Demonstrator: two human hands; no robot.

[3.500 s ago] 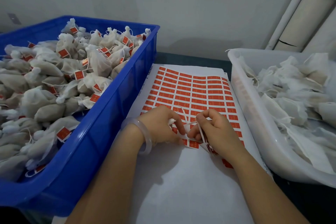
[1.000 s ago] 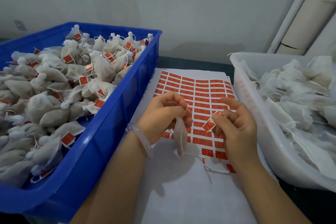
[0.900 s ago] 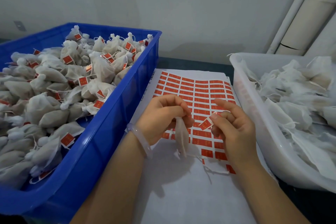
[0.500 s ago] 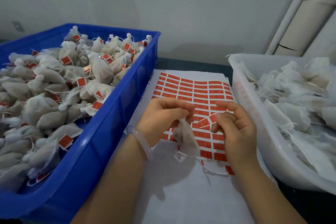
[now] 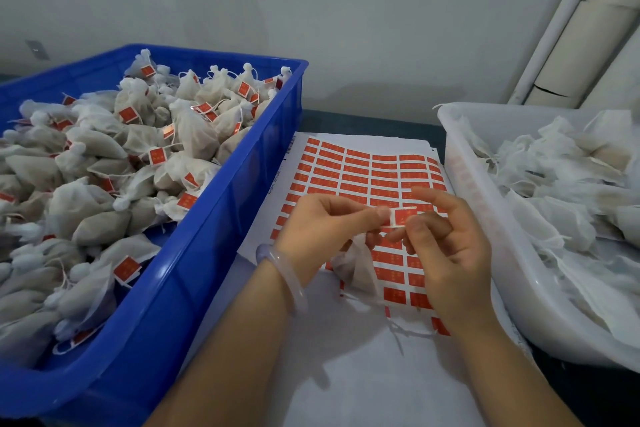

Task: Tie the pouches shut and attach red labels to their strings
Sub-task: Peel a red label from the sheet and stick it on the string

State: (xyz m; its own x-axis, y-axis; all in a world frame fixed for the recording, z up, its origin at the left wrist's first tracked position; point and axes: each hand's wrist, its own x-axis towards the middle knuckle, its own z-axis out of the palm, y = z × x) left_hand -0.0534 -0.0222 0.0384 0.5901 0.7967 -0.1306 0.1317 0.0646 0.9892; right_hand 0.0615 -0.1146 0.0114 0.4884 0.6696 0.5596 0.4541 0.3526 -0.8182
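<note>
The right hand (image 5: 453, 253) pinched a red label (image 5: 403, 217) over the sheet (image 5: 346, 170). The left hand (image 5: 322, 229) held a pouch (image 5: 358, 270) by its top, fingertips touching the label. A blue bin (image 5: 214, 253) sat left.

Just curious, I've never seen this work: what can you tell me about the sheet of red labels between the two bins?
The label sheet is white backing paper carrying a grid of small red rectangular labels. It lies flat between the blue crate and the white tub. Its near part is mostly bare white. Dark print marks its left margin. Over its middle the left hand holds a pouch and the right hand pinches a red label, hiding some rows.
</note>
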